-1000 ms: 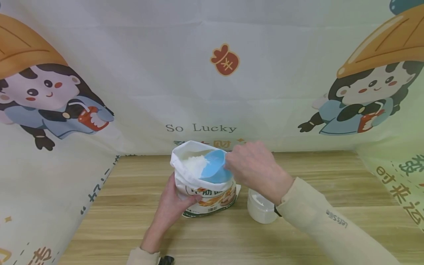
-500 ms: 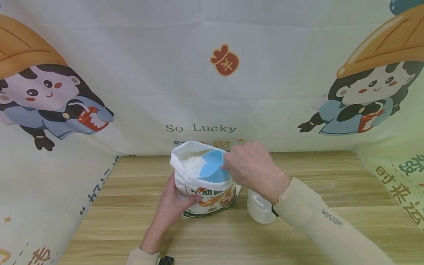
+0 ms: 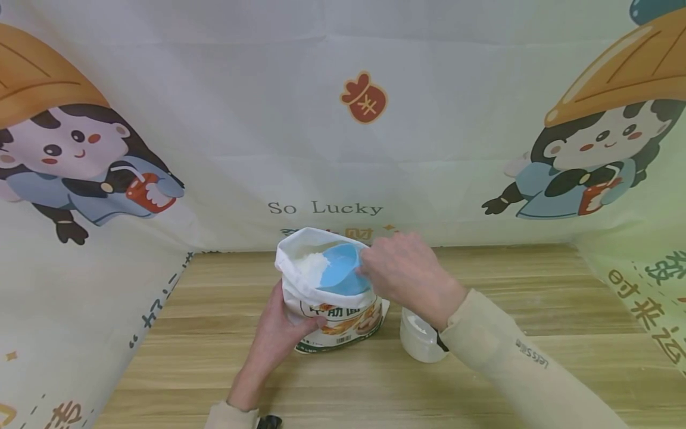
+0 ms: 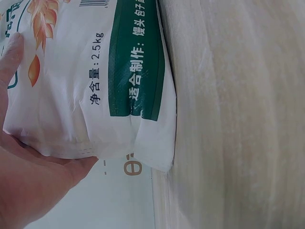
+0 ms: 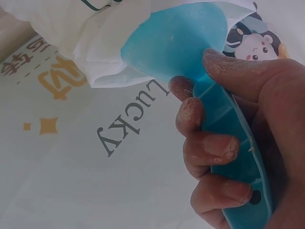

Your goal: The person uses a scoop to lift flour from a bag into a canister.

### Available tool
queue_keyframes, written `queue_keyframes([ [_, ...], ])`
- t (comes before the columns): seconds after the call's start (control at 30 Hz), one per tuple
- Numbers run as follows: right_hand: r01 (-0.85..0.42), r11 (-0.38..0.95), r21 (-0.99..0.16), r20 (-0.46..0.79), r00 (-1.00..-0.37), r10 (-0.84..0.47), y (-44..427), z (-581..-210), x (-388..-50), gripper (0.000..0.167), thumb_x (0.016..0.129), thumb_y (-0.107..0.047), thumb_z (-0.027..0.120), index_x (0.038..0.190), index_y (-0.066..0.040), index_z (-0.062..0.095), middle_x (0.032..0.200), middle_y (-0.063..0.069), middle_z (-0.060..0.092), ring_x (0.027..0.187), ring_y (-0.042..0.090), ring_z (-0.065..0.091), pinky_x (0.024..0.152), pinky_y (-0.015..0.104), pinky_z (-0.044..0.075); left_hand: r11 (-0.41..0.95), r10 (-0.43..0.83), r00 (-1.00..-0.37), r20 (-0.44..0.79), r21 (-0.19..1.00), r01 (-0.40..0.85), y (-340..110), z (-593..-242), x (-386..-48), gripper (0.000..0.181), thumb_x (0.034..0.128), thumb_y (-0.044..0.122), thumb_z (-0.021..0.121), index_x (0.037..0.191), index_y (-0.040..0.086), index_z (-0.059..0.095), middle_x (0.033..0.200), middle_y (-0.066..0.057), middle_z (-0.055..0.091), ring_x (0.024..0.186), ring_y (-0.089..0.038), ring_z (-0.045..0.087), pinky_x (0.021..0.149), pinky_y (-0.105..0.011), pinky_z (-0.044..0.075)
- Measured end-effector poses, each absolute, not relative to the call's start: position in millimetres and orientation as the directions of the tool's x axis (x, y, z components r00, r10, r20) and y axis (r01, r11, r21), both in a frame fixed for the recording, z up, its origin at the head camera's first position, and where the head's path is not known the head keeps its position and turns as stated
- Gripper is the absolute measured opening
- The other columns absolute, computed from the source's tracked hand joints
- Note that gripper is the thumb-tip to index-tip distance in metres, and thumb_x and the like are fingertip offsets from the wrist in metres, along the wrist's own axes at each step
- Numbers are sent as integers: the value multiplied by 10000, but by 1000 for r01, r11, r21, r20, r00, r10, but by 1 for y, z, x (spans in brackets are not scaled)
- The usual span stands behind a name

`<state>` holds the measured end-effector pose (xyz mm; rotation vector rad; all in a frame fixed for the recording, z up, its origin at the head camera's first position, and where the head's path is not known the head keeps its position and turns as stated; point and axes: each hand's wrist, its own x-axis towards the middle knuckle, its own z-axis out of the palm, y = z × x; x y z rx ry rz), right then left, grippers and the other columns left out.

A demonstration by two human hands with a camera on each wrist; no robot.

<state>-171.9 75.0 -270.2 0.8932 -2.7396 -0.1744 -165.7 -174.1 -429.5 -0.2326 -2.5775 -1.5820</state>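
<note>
An open white flour bag [image 3: 332,322] stands on the table, its top folded down and white flour [image 3: 311,268] showing inside. My left hand [image 3: 281,325] grips the bag's left side, thumb across the printed front; the left wrist view shows the hand [image 4: 38,176] against the bag's side. With fingers curled round its handle, my right hand [image 3: 409,271] holds a blue scoop [image 3: 340,265]. The scoop's bowl is inside the bag mouth, its front edge against the flour. In the right wrist view the scoop's ribbed handle [image 5: 228,124] lies between thumb and fingers.
A clear container [image 3: 422,339] with white powder in it stands right of the bag, partly hidden under my right forearm. The wooden table [image 3: 214,310] meets a printed cloth backdrop [image 3: 257,119] behind the bag and at both sides.
My right hand has shifted slightly left, sliding the scoop further into the flour toward the bag's left side. The left hand, the bag and the container stay where they were.
</note>
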Motion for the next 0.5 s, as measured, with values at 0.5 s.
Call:
queue_keyframes([
  [0.5, -584, 797, 155, 246, -758, -604, 75, -280, -177, 312, 968, -396, 731, 764, -163, 691, 607, -34, 466, 505, 105, 340, 409, 225, 266, 430, 79, -979, 189, 879, 204, -173, -429, -165, 1030, 752, 220, 944, 1574, 185, 325, 1480, -92, 500, 1350, -338, 493, 1116, -619, 403],
])
